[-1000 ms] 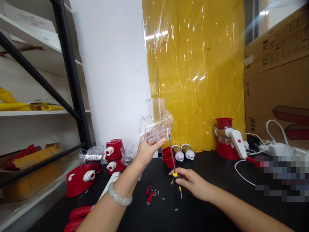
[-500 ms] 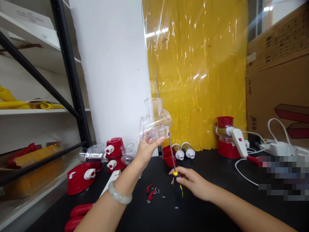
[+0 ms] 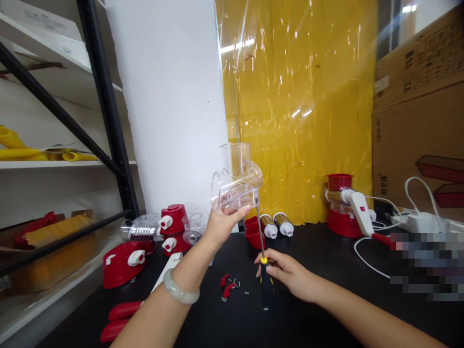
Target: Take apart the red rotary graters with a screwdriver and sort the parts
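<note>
My left hand (image 3: 221, 225) is raised above the black table and grips a clear plastic grater housing (image 3: 237, 183) from below. My right hand (image 3: 286, 273) is closed around the black and yellow handle of a screwdriver (image 3: 261, 251). The screwdriver stands nearly upright, and its tip touches the underside of the housing at the right. A pale bangle (image 3: 180, 291) sits on my left wrist. Small red clips (image 3: 226, 286) and loose screws lie on the table (image 3: 311, 309) below my hands.
An assembled red and white grater (image 3: 342, 205) stands at the back right beside white cables and a power strip (image 3: 416, 221). Two metal drums (image 3: 277, 225), red bases (image 3: 125, 263) and clear parts lie at left. A black shelf rack (image 3: 105, 111) stands left, cardboard boxes (image 3: 416, 121) right.
The clear housing has tilted and shifted slightly in my left hand. The screwdriver stays under it, with my right hand on the handle.
</note>
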Available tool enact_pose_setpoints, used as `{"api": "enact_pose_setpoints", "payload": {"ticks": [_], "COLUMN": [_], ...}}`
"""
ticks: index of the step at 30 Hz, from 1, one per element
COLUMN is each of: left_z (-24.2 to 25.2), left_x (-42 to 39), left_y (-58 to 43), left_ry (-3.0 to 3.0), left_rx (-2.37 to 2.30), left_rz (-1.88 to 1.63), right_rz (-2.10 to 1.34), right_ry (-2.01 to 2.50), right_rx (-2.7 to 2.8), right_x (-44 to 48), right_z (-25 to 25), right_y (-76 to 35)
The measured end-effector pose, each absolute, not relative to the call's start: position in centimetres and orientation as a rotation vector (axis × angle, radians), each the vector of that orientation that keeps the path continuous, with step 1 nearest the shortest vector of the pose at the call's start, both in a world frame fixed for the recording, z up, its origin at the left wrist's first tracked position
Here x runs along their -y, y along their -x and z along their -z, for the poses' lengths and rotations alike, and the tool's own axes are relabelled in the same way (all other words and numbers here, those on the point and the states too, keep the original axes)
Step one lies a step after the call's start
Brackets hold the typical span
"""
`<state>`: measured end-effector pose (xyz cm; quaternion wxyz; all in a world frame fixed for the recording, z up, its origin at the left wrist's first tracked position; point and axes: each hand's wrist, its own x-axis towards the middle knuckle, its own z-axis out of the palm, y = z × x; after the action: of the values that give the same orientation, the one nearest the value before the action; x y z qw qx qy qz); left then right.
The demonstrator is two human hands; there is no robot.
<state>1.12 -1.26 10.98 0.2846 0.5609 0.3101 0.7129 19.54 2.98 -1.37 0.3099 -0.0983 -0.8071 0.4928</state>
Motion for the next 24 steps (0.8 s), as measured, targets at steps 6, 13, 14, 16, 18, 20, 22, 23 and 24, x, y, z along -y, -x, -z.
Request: {"api": "enact_pose_setpoints", "payload": {"ticks": [6,13,14,16,18,20,22,23,24], "left_z": [-10.8,-10.7,-10.7,-10.8,-10.9,-10.9,-10.9,-10.9,-10.8], "left_x": [1.4,1.3,1.4,1.6,1.7,1.9,1.9,1.9,1.8], "left_y": [-1.6,-1.7,-1.7,-1.8,-1.9,-2.1,-2.1,-2.1,-2.1], "left_ry": [-1.519,-1.515,-1.520,-1.533,-1.541,-1.539,-1.547,-1.554,-1.564], "left_rx": [-0.789,-0.759,-0.759,-0.758,-0.758,-0.761,-0.759,-0.753,-0.743], "left_rz": [-1.902,-1.912,-1.914,-1.918,-1.917,-1.919,-1.919,-1.920,-1.919], "right_rz": [-1.248,-1.074,-1.044,-1.007,-0.994,-0.983,-0.998,-1.023,-1.057], "right_ry": [0.393,0.530,0.549,0.590,0.614,0.578,0.476,0.422,0.384], "right_rx": [2.075,2.093,2.084,2.066,2.064,2.090,2.126,2.144,2.160], "right_x": [-2.6,-2.0,-2.0,-2.1,-2.3,-2.6,-2.8,-2.9,-3.0], "right_z": [1.5,1.5,1.6,1.8,1.9,1.7,1.3,1.1,1.0], "right_y": [-19.2,-18.9,-18.8,-18.7,-18.7,-19.0,-19.4,-19.6,-19.7]}}
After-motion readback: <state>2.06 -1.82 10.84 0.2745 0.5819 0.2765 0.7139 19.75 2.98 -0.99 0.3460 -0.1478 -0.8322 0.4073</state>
